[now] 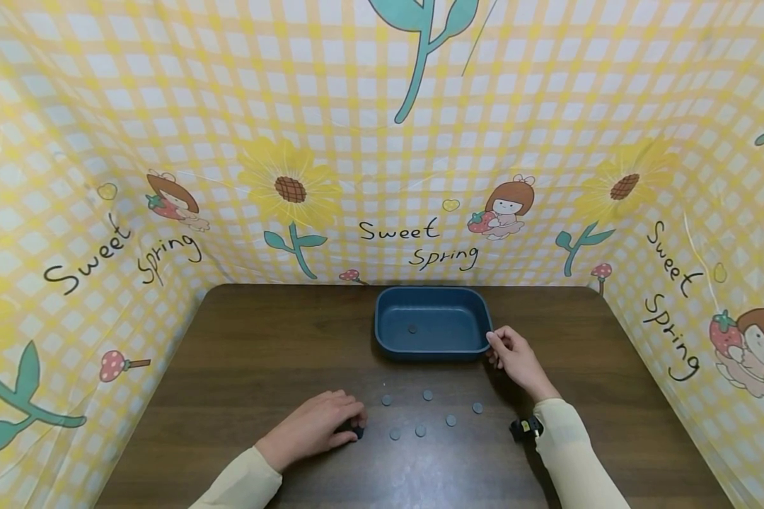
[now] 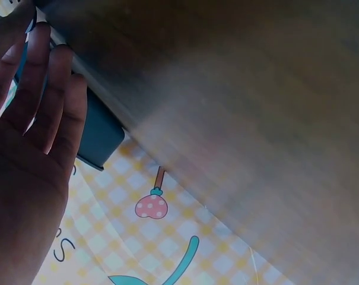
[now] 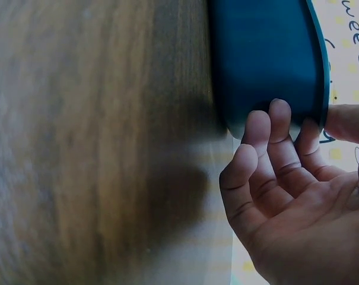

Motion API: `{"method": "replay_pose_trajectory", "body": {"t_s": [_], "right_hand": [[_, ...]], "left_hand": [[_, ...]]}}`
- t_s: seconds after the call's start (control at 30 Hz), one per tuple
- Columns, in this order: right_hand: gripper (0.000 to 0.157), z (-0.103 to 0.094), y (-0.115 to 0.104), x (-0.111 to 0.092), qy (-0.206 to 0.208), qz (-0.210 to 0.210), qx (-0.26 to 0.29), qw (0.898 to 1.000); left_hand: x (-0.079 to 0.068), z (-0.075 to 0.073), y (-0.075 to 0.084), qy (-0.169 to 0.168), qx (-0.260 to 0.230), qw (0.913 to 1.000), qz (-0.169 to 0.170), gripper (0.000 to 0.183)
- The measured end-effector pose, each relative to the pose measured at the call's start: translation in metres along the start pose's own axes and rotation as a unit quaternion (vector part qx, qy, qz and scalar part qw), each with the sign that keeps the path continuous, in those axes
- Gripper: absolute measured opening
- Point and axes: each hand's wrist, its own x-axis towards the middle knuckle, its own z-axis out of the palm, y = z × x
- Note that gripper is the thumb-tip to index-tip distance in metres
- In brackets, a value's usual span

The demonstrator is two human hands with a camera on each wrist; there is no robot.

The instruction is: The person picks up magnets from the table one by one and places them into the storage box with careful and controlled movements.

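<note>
A dark blue rectangular tub (image 1: 433, 348) stands at the back of the table, with one small round disc (image 1: 412, 329) lying inside. My right hand (image 1: 516, 357) pinches the tub's right rim between thumb and fingers; the right wrist view shows fingertips against the outer wall (image 3: 268, 53). Front left of the tub, low over the table, my left hand (image 1: 318, 424) pinches a small dark disc (image 1: 359, 433) between thumb and finger. Its edge (image 2: 31, 24) shows at the corner of the left wrist view. Several grey discs, such as one disc (image 1: 420, 430), lie loose between the hands.
The brown wooden table (image 1: 261, 332) meets a yellow checked cloth (image 1: 407, 184) at its back and both sides. The tub sits near the back edge. A small black device (image 1: 525, 428) is strapped at the right wrist.
</note>
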Motion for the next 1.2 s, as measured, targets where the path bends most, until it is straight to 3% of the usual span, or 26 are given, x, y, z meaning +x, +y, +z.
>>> {"method": "replay_pose_trajectory", "body": {"t_s": [0.33, 0.73, 0.87, 1.2], "right_hand": [[0.027, -0.003, -0.039, -0.015, -0.019, 0.008, 0.001, 1.0], [0.027, -0.005, -0.045, -0.018, -0.023, 0.007, 0.001, 1.0], [0.026, -0.004, -0.041, -0.015, -0.024, 0.009, -0.006, 1.0], [0.029, -0.001, -0.001, 0.001, -0.008, 0.004, -0.007, 1.0]], "left_hand": [[0.0, 0.0, 0.001, 0.002, -0.04, 0.9992, -0.004, 0.015], [0.001, -0.001, 0.001, 0.001, -0.082, 0.9964, -0.02, 0.011], [0.002, -0.001, 0.0, 0.01, -0.092, 0.9955, -0.022, 0.011], [0.009, -0.009, -0.003, 0.042, -0.095, 0.9939, -0.035, 0.01]]}}
